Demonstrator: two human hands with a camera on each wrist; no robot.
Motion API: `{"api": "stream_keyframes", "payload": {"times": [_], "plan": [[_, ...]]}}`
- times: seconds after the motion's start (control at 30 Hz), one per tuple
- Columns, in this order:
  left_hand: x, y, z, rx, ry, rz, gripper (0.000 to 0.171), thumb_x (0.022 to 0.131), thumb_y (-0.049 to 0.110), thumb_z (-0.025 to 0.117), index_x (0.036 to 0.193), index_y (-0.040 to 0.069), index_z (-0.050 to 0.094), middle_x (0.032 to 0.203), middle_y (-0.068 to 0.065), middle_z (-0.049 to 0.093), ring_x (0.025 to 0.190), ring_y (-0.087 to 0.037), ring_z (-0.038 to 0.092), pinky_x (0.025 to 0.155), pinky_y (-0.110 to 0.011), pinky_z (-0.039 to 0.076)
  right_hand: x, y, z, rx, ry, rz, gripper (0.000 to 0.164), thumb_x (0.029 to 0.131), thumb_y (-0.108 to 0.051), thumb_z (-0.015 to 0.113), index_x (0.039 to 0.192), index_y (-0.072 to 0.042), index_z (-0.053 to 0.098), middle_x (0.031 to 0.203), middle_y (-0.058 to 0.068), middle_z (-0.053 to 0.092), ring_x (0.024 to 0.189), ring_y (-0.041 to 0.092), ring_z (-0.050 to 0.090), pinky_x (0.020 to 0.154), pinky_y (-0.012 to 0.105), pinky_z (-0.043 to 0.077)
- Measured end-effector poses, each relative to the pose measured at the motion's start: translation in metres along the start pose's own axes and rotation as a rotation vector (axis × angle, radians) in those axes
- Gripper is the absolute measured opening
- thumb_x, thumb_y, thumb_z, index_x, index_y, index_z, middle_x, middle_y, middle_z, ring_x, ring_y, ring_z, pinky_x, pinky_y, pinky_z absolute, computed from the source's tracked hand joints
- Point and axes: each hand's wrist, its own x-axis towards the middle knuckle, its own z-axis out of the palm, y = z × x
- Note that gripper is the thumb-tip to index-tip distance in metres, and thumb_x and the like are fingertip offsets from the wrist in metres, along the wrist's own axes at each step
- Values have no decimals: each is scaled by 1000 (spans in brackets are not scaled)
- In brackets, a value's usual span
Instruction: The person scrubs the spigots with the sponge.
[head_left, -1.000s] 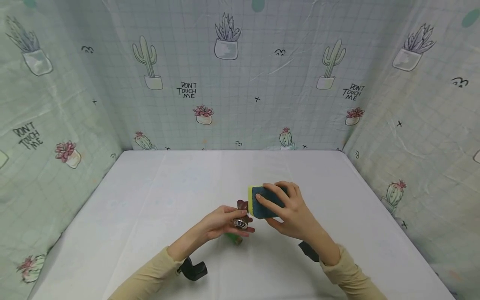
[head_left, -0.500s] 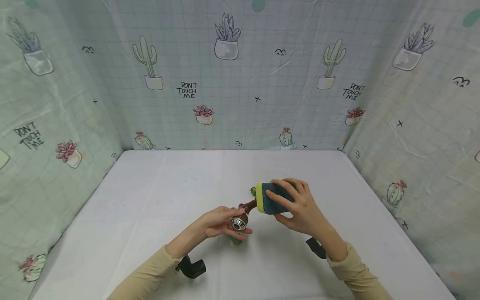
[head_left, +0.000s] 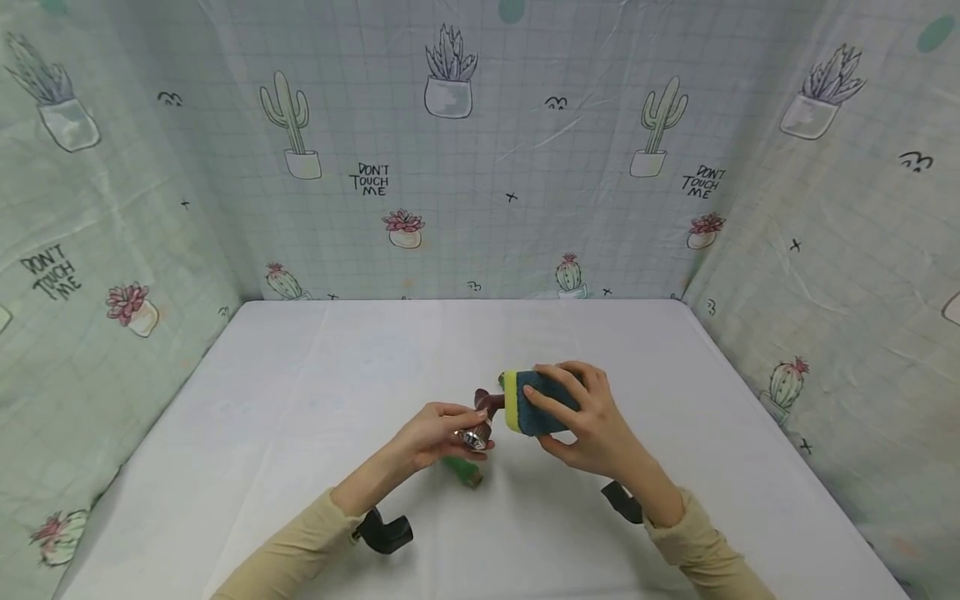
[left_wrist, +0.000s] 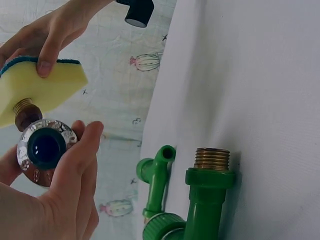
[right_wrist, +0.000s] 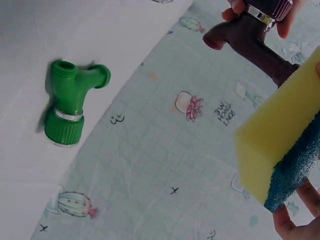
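Note:
My left hand (head_left: 442, 435) holds a brown tap (head_left: 486, 403) by its silver-trimmed knob end, above the table. My right hand (head_left: 592, 421) grips a sponge (head_left: 534, 423), yellow with a dark blue-green scouring side. In the left wrist view, the yellow face of the sponge (left_wrist: 55, 90) meets the brass threaded end of the brown tap (left_wrist: 29, 116). The spout of the brown tap (right_wrist: 225, 37) points away from the sponge in the right wrist view. Below my left hand lies a green tap (head_left: 463, 472) with a brass thread, partly covered by the hand.
Another green piece (head_left: 501, 380) shows just behind the sponge, mostly hidden. A green tap (right_wrist: 70, 95) lies on the white table (head_left: 360, 350) in the right wrist view. Black wrist devices (head_left: 386, 535) hang below both forearms. Cactus-print cloth (head_left: 517, 167) walls the table's back and sides.
The sponge shifted right along the brown tap, then back left a little. My left hand has risen slightly, and more of the green tap below it shows.

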Motion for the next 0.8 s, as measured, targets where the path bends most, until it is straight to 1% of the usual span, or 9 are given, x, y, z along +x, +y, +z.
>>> {"api": "stream_keyframes", "payload": {"times": [0.1, 0.27, 0.33, 0.4, 0.5, 0.63, 0.73, 0.8], "plan": [[-2, 1, 0, 22, 33, 44, 46, 85, 16, 60, 118, -13, 47, 91, -7, 60, 77, -22, 67, 78, -46, 51, -1, -2, 1, 12, -1, 1, 45, 84, -42, 47, 121, -16, 55, 124, 16, 47, 106, 34, 39, 85, 52, 32], [-5, 6, -2, 39, 154, 107, 46, 82, 13, 63, 120, -8, 48, 83, -2, 63, 69, -13, 64, 75, -42, 53, -5, -7, 4, 68, -21, 26, 46, 83, -44, 49, 120, -18, 56, 124, 14, 47, 107, 32, 38, 83, 49, 34], [-5, 8, -2, 19, 201, 116, 44, 81, 11, 64, 119, -7, 49, 81, -2, 63, 67, -12, 63, 75, -41, 54, -8, -10, 5, 89, -33, 35, 46, 83, -45, 49, 120, -18, 56, 125, 13, 47, 107, 30, 37, 82, 49, 34], [-6, 9, -2, -9, 236, 125, 42, 80, 8, 64, 117, -7, 50, 84, -3, 62, 68, -13, 64, 75, -41, 53, -9, -14, 7, 105, -40, 32, 46, 83, -46, 49, 119, -19, 56, 125, 13, 47, 108, 29, 37, 82, 49, 35], [-5, 12, -3, -63, 273, 145, 39, 80, 7, 64, 114, -7, 50, 88, -6, 58, 69, -14, 64, 77, -42, 53, -10, -19, 10, 119, -47, 16, 46, 82, -46, 51, 119, -20, 55, 125, 12, 47, 108, 29, 37, 82, 49, 36], [-7, 16, -5, -135, 295, 191, 34, 82, 3, 61, 112, -5, 46, 91, -9, 58, 72, -15, 66, 77, -41, 52, -12, -25, 17, 137, -68, -10, 46, 81, -46, 54, 120, -21, 54, 126, 11, 46, 108, 28, 38, 81, 49, 37], [-9, 21, -7, -175, 283, 220, 30, 83, 1, 58, 109, 0, 42, 95, -10, 58, 74, -15, 66, 77, -40, 53, -15, -29, 23, 145, -92, -26, 47, 80, -44, 57, 121, -22, 54, 126, 10, 46, 107, 27, 39, 81, 48, 37], [-11, 25, -9, -194, 268, 229, 28, 84, 0, 57, 107, 2, 40, 98, -10, 57, 76, -16, 66, 78, -40, 53, -17, -30, 26, 145, -98, -32, 47, 79, -43, 59, 121, -23, 54, 126, 9, 47, 106, 26, 40, 81, 46, 37]]}}
